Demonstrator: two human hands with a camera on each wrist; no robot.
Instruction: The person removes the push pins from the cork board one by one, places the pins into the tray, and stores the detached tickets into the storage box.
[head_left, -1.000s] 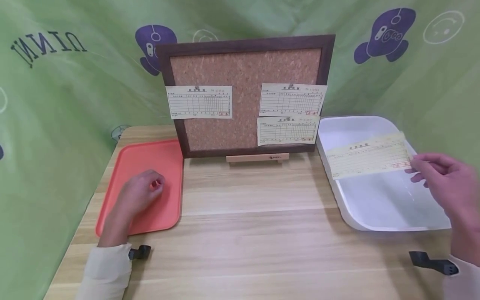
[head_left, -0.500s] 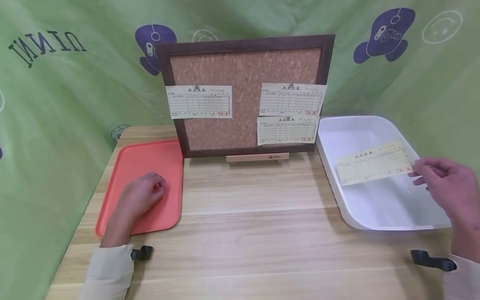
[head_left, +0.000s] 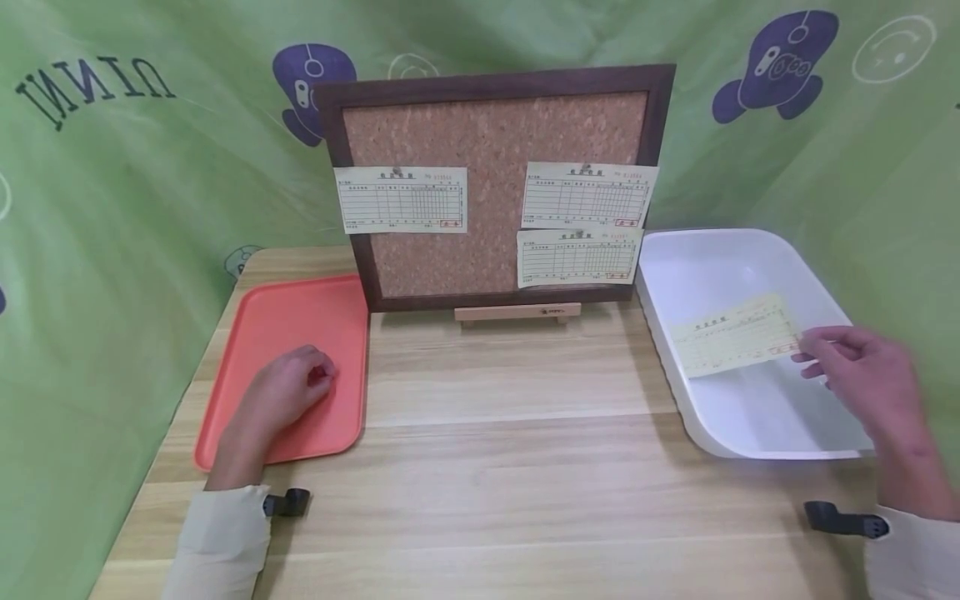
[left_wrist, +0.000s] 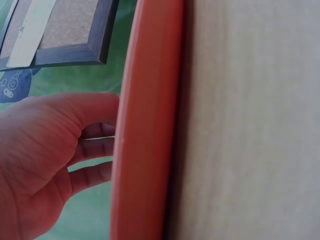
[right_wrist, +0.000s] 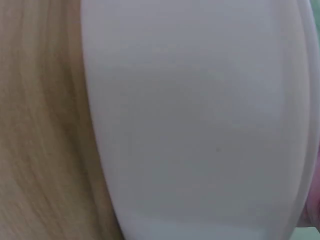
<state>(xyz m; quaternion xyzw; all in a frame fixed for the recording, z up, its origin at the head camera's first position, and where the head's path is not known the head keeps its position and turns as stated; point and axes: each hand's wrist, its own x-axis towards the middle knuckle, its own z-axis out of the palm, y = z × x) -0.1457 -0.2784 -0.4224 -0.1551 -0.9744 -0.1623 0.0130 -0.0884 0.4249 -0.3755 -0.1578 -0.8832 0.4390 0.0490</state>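
In the head view my right hand (head_left: 866, 379) pinches the right end of a pale yellow receipt slip (head_left: 731, 337) between thumb and fingers. The slip tilts inside the white plastic bin (head_left: 693, 421), its left end close to the left wall. In the right wrist view the bin's outer wall (right_wrist: 200, 120) hides nearly all of that hand. My left hand (head_left: 288, 387) rests over the red tray (head_left: 277, 312), fingers loosely curled, with nothing seen in them. In the left wrist view the tray's rim (left_wrist: 147, 120) hides those fingertips.
A dark-framed cork board (head_left: 495, 125) stands at the back on a small wooden stand (head_left: 517, 312). One receipt (head_left: 405, 200) is pinned on its left, and an upper receipt (head_left: 588, 196) and a lower receipt (head_left: 577, 258) on its right. Green patterned cloth (head_left: 487, 33) hangs behind.
My right hand has moved left and down, lowering the receipt slip deeper into the white bin. The left hand stays over the red tray.
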